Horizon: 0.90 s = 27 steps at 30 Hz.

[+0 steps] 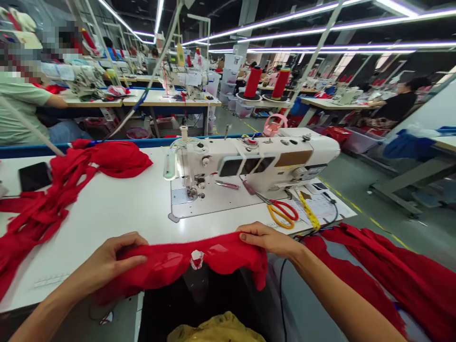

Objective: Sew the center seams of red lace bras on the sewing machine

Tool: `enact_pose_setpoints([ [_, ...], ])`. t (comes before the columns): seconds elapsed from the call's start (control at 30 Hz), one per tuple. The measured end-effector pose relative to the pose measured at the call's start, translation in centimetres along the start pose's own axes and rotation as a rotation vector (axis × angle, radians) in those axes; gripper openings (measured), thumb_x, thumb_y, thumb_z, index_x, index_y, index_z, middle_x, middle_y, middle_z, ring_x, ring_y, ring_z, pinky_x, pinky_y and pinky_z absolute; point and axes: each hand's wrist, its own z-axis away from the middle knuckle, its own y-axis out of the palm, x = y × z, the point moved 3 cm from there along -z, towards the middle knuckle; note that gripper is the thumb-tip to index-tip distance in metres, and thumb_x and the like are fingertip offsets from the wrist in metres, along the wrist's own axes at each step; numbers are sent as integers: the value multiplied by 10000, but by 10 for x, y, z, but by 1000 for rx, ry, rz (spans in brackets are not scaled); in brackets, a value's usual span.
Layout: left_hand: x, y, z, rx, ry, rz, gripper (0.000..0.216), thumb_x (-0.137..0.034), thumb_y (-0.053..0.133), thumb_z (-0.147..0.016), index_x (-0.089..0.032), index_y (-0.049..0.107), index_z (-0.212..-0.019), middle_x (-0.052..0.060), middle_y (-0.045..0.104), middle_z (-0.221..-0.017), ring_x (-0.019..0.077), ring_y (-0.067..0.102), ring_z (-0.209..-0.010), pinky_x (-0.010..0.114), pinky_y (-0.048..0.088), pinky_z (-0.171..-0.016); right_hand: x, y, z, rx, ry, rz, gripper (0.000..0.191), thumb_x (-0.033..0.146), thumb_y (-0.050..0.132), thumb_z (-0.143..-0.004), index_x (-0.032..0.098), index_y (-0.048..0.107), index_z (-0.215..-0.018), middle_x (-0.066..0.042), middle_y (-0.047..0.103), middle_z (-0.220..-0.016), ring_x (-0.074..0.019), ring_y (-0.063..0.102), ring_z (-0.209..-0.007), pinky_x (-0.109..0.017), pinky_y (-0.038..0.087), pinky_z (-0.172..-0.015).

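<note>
A strip of red fabric (167,261) is stretched between my two hands at the front edge of the sewing table. My left hand (117,259) grips its left end, thumb on top. My right hand (265,237) pinches the upper edge near the other end, and a loose corner hangs below it. A small white and red piece (196,260) shows at the middle of the strip; its kind is unclear. Beyond the fabric stands a white sewing machine (256,161), its needle area (192,190) to the left.
Red cloth (121,159) is heaped along the table's left side, near a dark phone (34,176). Scissors (283,213), tweezers (227,185) and a yellow tape measure (309,211) lie by the machine. More red fabric (399,266) lies at right. Other people work behind.
</note>
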Motion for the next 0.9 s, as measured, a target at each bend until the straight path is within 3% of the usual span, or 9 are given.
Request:
enact_pose_setpoints([
  [0.23,-8,10,0,16,7,80,166,-352,648,-770,-187,650,-794,-9,639,-786,166,567,-746,256,447,-686,-15,-7,0,-87,124,0,543,719,667,-756,177,669,-791,-23,599,-819,-181,535,-774,-279,447,-698],
  [0.37,-5,12,0,21,4,85,164,-345,634,-787,-185,655,-814,-4,652,-805,166,579,-750,257,460,-683,-21,-9,-1,-145,173,7,598,761,701,-684,182,727,-829,-74,665,-923,-251,595,-898,-347,498,-790],
  [0.5,-3,13,0,21,18,83,162,-341,632,-784,-182,654,-808,0,655,-804,169,586,-750,259,471,-680,-22,-10,-1,-211,158,55,642,797,693,-658,182,756,-831,-94,695,-901,-286,626,-915,-373,522,-798],
  [0.63,-1,14,-6,-20,34,52,137,-314,611,-777,-187,654,-810,2,657,-809,174,591,-753,264,472,-679,-16,-17,-12,-210,14,292,527,695,565,-852,198,740,-843,-84,708,-866,-258,640,-843,-352,519,-755],
  [0.73,0,16,-19,-124,78,2,94,-249,556,-774,-200,631,-801,5,644,-848,186,586,-815,289,462,-746,-4,-23,-32,-327,-201,691,339,421,440,-984,224,715,-963,-81,712,-929,-256,636,-878,-379,496,-800],
  [0.83,-1,21,-33,-222,137,-38,109,-203,506,-760,-209,604,-808,13,627,-873,198,575,-858,318,443,-794,13,-12,-52,-587,-405,1076,282,163,449,-934,192,697,-1063,-133,680,-1032,-284,604,-966,-410,471,-828],
  [0.9,0,25,-39,-249,163,-45,133,-195,491,-760,-212,602,-831,18,632,-883,201,578,-860,326,446,-794,24,8,-64,-575,-537,1134,310,98,468,-917,193,675,-1127,-126,663,-1065,-277,585,-975,-409,466,-827],
])
